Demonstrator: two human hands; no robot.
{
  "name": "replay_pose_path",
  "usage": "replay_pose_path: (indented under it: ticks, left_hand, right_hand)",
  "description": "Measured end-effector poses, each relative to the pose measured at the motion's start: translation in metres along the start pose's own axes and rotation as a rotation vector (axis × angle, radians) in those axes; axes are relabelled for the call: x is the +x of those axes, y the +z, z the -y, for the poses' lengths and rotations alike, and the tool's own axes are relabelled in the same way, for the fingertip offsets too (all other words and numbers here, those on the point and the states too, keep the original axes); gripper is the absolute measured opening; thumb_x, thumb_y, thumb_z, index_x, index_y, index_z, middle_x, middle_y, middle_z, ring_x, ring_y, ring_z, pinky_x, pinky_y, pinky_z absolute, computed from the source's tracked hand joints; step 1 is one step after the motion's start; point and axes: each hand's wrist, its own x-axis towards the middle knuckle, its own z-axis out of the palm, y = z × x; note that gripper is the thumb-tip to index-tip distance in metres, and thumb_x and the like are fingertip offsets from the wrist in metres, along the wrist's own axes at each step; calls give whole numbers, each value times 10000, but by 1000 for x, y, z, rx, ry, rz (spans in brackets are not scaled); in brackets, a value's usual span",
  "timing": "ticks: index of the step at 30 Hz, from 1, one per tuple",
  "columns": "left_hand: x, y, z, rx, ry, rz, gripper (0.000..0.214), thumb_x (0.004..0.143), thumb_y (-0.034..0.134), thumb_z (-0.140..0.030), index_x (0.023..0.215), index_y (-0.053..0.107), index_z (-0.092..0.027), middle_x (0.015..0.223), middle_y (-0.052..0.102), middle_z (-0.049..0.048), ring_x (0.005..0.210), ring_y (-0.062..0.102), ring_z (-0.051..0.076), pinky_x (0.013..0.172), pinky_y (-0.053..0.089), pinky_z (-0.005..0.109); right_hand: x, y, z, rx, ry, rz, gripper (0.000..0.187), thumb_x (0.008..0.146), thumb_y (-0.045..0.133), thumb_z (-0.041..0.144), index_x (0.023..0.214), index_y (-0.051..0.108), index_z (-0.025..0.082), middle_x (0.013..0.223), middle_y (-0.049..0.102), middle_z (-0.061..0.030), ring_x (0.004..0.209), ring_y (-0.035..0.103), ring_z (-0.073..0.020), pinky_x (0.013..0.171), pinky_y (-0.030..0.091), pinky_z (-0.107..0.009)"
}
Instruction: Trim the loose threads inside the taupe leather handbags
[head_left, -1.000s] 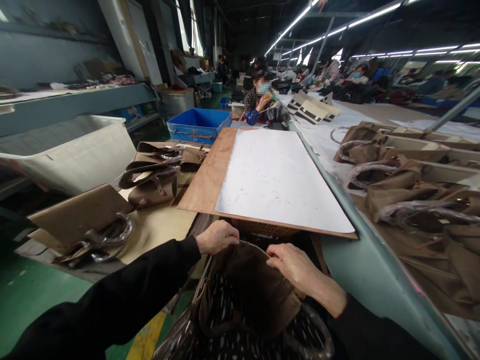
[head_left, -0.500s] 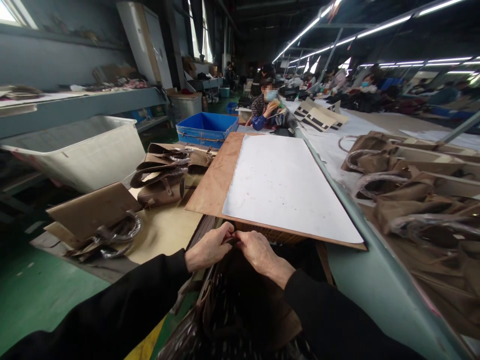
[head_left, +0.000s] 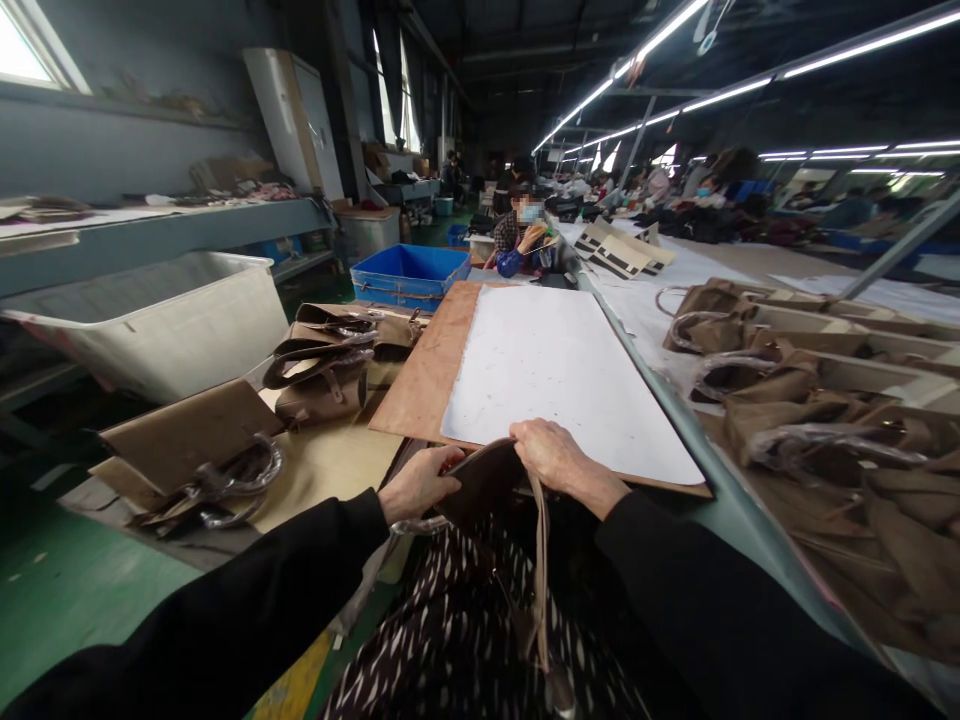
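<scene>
Between my hands, above my lap, is a brown handbag (head_left: 484, 482), seen mostly in shadow. My left hand (head_left: 421, 485) pinches its left edge, and a plastic-wrapped handle (head_left: 420, 525) shows just under that hand. On the other side my right hand (head_left: 559, 458) is closed on the bag's upper right corner, at the near edge of the board. A thin tan strap (head_left: 541, 570) hangs down below my right hand. Just beyond lies a white sheet (head_left: 559, 370) on a brown board (head_left: 420, 385). My patterned clothing fills the space below the bag.
Brown bags with wrapped handles lie along the right table (head_left: 810, 420). More brown bags (head_left: 322, 380) rest on the left, by a flat bag (head_left: 191, 430). A blue bin (head_left: 409, 275) and a pale tub (head_left: 165, 320) stand beyond. A co-worker (head_left: 521, 235) sits at the board's far end.
My hands have moved apart. The right hand rose to the board's edge, and the bag, dark and low before, is now lifted into view with its strap hanging.
</scene>
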Motion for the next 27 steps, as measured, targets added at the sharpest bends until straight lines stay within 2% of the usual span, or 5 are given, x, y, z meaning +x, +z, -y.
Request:
replay_pose_path:
  ticks: [5,11,16,20,27]
  left_hand:
    - [27,-11,-22,48,73,-159,241,740,454,-266,863,610,-128,699,580,-5,657,510,138,577,370,230]
    - [42,-70,-75,197,256,-173,183,717,486,-245,786,614,-133,652,540,-27,667,486,124,603,344,217]
    - [51,-67,-59,222,243,46,186,697,507,-228,797,627,-128,634,541,-31,641,475,116,597,350,208]
    - [52,-45,-49,235,229,12,188,710,485,-211,798,625,-122,664,570,-15,680,498,128,638,369,216]
    - [52,-94,-120,353,416,-241,216,723,479,-237,816,636,-122,662,543,-26,672,483,116,673,372,232]
  right_hand:
    - [2,-31,-21,54,115,-29,240,702,423,141,766,653,157,745,666,-73,725,594,-166,594,353,-231]
    - [-22,-66,-17,329,192,-127,206,696,418,184,681,619,140,500,595,-24,482,541,-112,495,317,-208]
    - [-36,-35,-7,357,288,-155,182,678,426,198,600,585,153,424,541,-5,413,494,-95,446,277,-207]
    - [-31,-12,-16,499,406,-89,164,670,431,203,611,575,154,396,523,11,381,496,-94,424,300,-194]
    - [-40,-69,-9,662,341,-334,171,708,450,234,776,579,145,482,590,-10,387,527,-102,415,343,-189]
